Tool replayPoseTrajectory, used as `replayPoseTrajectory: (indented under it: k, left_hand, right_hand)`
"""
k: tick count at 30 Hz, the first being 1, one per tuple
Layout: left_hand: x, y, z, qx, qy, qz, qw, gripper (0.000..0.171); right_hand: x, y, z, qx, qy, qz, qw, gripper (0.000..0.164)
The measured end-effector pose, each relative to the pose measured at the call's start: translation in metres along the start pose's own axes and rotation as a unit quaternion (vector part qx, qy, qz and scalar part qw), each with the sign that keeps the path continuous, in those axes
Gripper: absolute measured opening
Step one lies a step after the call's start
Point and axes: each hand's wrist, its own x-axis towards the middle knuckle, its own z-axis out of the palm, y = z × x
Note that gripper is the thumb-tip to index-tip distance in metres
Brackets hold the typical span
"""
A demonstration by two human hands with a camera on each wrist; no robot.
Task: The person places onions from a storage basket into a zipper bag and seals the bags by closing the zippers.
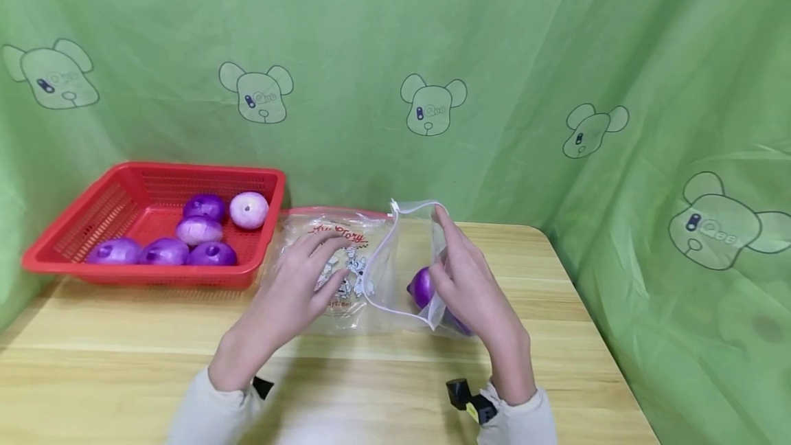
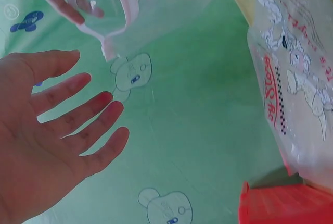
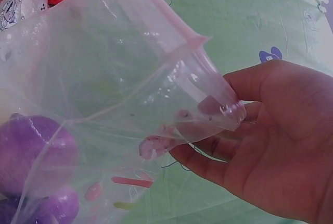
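My right hand [image 1: 476, 290] pinches the rim of a clear zip bag [image 3: 104, 78] between thumb and fingers, and the bag's white-edged mouth gapes toward the left. Inside lies a purple onion [image 1: 422, 287], with a second purple one [image 3: 54, 208] visible in the right wrist view. My left hand [image 1: 299, 287] holds nothing; its fingers are spread and slightly bent. In the head view it appears over a flat printed zip bag [image 1: 336, 235] with a red zip, while the left wrist view shows it apart from both bags.
A red basket [image 1: 130, 271] at the left of the wooden table [image 1: 371, 390] contains several purple onions [image 1: 163, 251] and a paler one [image 1: 249, 210]. Green curtain [image 1: 346, 33] with bear drawings hangs behind and along the right side.
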Motion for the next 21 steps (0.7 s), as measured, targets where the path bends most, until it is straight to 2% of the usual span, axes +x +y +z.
replayPoseTrajectory:
  k: [6, 13, 18, 21]
  left_hand:
    - [-0.002, -0.011, -0.006, 0.012, 0.001, -0.019, 0.9997, 0.036]
    - [-0.005, -0.024, -0.013, 0.011, 0.003, -0.074, 0.9972, 0.038]
    - [-0.008, -0.040, -0.016, 0.019, 0.014, -0.103, 0.9944, 0.036]
    - [-0.013, -0.050, -0.019, 0.031, 0.009, -0.117, 0.9926, 0.036]
  right_hand:
    - [-0.002, 0.001, 0.001, 0.003, 0.001, 0.005, 1.000, 0.084]
    - [-0.002, 0.001, -0.002, -0.002, -0.002, 0.011, 1.000, 0.085]
    - [0.000, 0.002, -0.002, -0.003, -0.002, 0.009, 1.000, 0.085]
    - [0.000, 0.003, -0.002, -0.003, -0.002, 0.009, 1.000, 0.085]
